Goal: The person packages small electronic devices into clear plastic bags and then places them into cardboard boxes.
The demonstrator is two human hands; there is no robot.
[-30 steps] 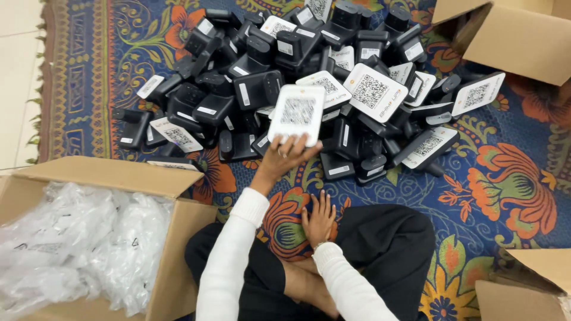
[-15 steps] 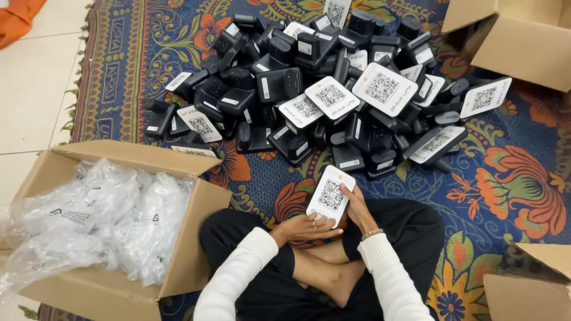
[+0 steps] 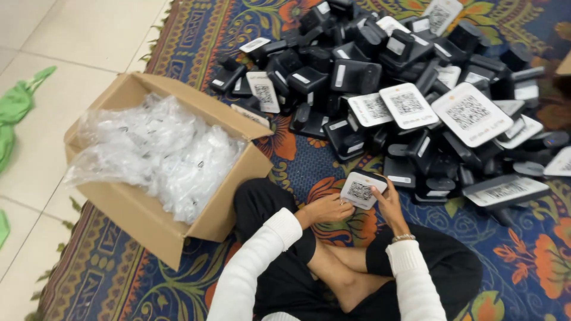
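Observation:
I sit cross-legged on a patterned carpet. A small black device with a white square-patterned face [image 3: 363,189] is held over my lap by both hands. My left hand [image 3: 326,208] grips its left lower edge. On its right side, my right hand [image 3: 389,201] holds it, a bracelet on the wrist. Beyond my knees lies a large heap of similar black devices [image 3: 410,95], several face up with white labels.
To my left stands an open cardboard box [image 3: 143,220] filled with clear plastic bags [image 3: 154,154]. Green cloth [image 3: 18,104] lies on the tiled floor at far left. Another box corner [image 3: 564,65] shows at the right edge.
My left hand picked a device from the heap and brought it down to my lap, where both hands now hold it. The view has turned left toward the box.

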